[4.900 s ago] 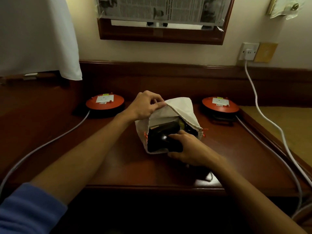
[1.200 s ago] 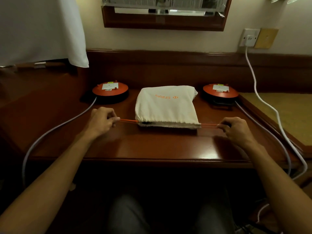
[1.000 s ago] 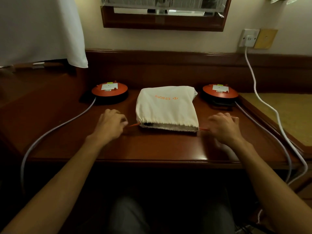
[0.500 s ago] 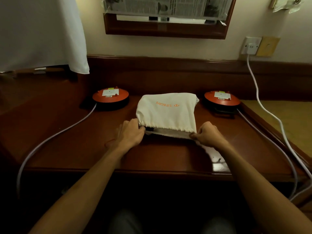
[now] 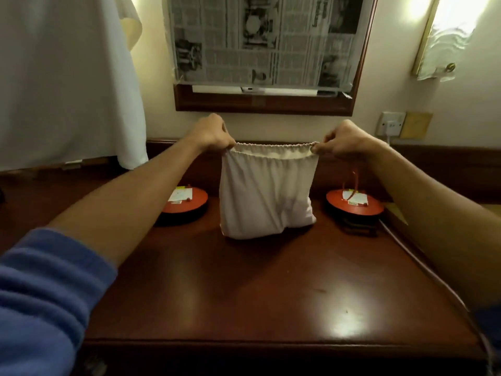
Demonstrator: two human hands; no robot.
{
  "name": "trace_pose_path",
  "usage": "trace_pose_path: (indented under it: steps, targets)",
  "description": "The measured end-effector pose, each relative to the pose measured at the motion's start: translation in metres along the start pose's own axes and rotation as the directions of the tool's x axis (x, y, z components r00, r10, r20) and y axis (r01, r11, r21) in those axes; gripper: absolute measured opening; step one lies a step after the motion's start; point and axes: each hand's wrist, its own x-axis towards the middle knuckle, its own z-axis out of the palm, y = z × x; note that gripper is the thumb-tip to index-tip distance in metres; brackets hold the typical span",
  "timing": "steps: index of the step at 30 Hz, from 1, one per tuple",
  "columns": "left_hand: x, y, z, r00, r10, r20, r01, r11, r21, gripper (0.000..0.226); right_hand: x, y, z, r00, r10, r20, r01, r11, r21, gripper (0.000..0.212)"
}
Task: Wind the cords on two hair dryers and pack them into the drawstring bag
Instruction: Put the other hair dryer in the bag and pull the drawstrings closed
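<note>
The cream drawstring bag [image 5: 267,196] hangs upright over the middle of the wooden desk [image 5: 271,289], its bottom bulging and just above or touching the top. My left hand [image 5: 210,132] pinches the left corner of the gathered mouth. My right hand [image 5: 343,139] pinches the right corner. The mouth is stretched flat between them, slightly open. An orange drawstring [image 5: 355,185] dangles below my right hand. Both hair dryers are hidden inside the bag.
Two orange-topped round cord reels sit on the desk, one on the left [image 5: 185,203] and one on the right [image 5: 353,206]. A grey cable [image 5: 423,270] runs along the right edge. A white cloth [image 5: 67,77] hangs at left. A newspaper-covered mirror [image 5: 267,42] is on the wall.
The bag lay flat on the desk with its strings pulled. Both hands then took the mouth corners and lifted the bag upright. The camera has tilted up.
</note>
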Motion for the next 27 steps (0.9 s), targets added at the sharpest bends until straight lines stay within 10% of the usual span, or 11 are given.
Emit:
trace_pose_path:
  steps: [21,25,27]
  targets:
    - [0.085,-0.053,-0.009,0.990,0.129,0.065,-0.128,0.992,-0.012,0.016,0.101,0.015,-0.008,0.986,0.164,-0.023,-0.147,0.931,0.333,0.037]
    - [0.092,-0.068,-0.006,0.995,0.024,-0.092,-0.040,0.984,-0.174,0.018,0.105,0.022,-0.008,0.977,0.209,-0.043,-0.157,0.842,0.516,0.032]
    - [0.090,-0.058,0.004,0.989,-0.119,-0.090,0.044,0.811,-0.583,0.019,0.109,0.013,0.001,0.976,0.220,0.001,-0.144,0.637,0.757,0.026]
